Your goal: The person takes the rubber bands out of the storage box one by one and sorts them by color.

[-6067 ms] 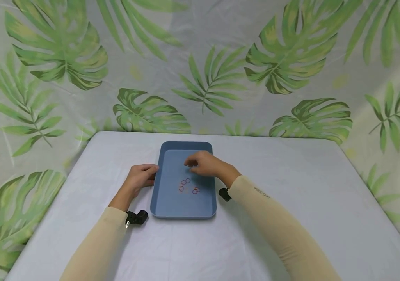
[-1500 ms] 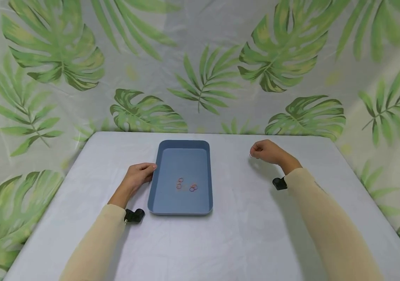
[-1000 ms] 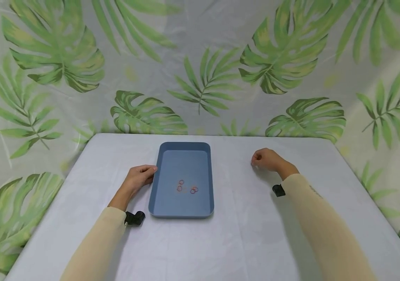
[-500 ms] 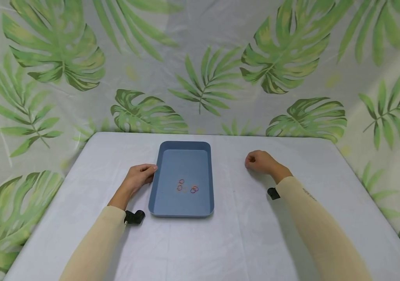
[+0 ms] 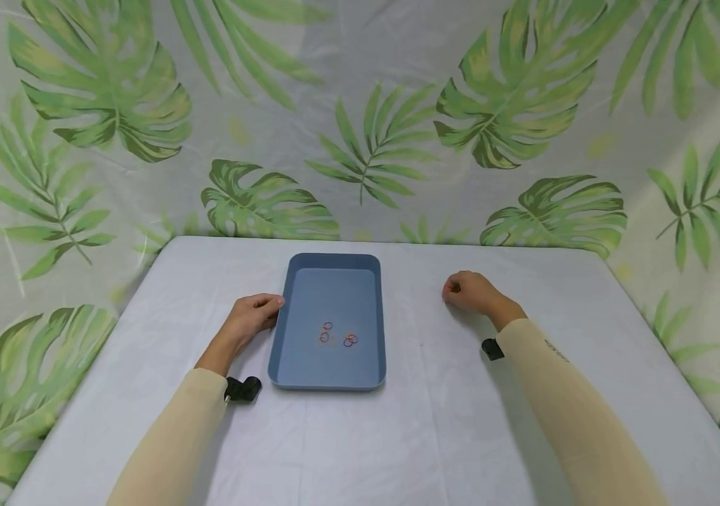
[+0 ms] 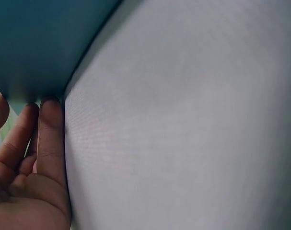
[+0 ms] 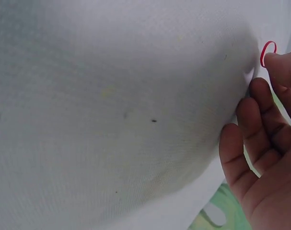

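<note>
A blue rectangular tray [image 5: 334,372] lies on the white-covered table. Several small loops like rubber bands, red [image 5: 324,337] and paler, are on its floor, a few overlapping at the right [image 5: 350,341]. My left hand [image 5: 253,318] grips the tray's left side, thumb at the rim; in the left wrist view the fingertips [image 6: 51,108] press against its outer wall. To the right of the tray, my right hand [image 5: 472,292] is low over the table. Its thumb and forefinger pinch a red rubber band [image 7: 263,55], sticking up past the thumb in the right wrist view.
The white tablecloth [image 5: 397,443] spreads around the tray on all sides. Behind the table's far edge hangs a leaf-patterned curtain [image 5: 391,218]. Small dark specks [image 7: 154,120] mark the cloth near the right hand.
From over the tray, my right hand has moved right to the table, and a red loop is gone from the tray. Lately it has lowered and shifted slightly left. The left hand stays put.
</note>
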`<state>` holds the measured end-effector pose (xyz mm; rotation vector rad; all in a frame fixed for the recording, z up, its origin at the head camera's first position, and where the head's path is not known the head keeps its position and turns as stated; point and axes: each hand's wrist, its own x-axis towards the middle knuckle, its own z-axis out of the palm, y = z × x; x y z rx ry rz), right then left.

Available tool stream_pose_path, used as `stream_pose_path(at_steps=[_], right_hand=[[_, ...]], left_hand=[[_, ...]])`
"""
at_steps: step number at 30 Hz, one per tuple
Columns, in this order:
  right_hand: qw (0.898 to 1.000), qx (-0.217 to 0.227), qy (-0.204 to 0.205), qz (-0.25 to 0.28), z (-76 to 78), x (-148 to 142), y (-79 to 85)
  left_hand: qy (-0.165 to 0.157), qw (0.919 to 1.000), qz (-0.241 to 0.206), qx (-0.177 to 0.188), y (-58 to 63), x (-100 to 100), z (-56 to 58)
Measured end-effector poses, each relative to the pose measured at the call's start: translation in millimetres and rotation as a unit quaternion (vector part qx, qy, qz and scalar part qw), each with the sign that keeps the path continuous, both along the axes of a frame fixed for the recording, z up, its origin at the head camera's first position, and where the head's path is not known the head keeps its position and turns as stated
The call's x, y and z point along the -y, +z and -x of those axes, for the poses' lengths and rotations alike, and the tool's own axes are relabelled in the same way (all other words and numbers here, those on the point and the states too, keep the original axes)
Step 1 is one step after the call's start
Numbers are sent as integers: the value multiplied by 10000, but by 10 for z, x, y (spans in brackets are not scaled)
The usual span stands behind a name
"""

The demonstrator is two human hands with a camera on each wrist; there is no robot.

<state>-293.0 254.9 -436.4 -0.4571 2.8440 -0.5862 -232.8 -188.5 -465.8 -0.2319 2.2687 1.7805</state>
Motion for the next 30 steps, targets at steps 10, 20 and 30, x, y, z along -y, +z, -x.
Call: stream_pose_path(at_steps=[10, 20, 30], right_hand=[[9999, 56, -108, 39, 12, 14, -39], [9988, 357, -153, 291, 14, -4, 48], [9980, 142, 335, 514, -13, 218, 337]], left_hand=[[7, 10000, -70, 29, -8, 2, -5], [59, 9999, -83, 84, -4, -3, -10], [77, 9999, -98, 48, -3, 4, -1]])
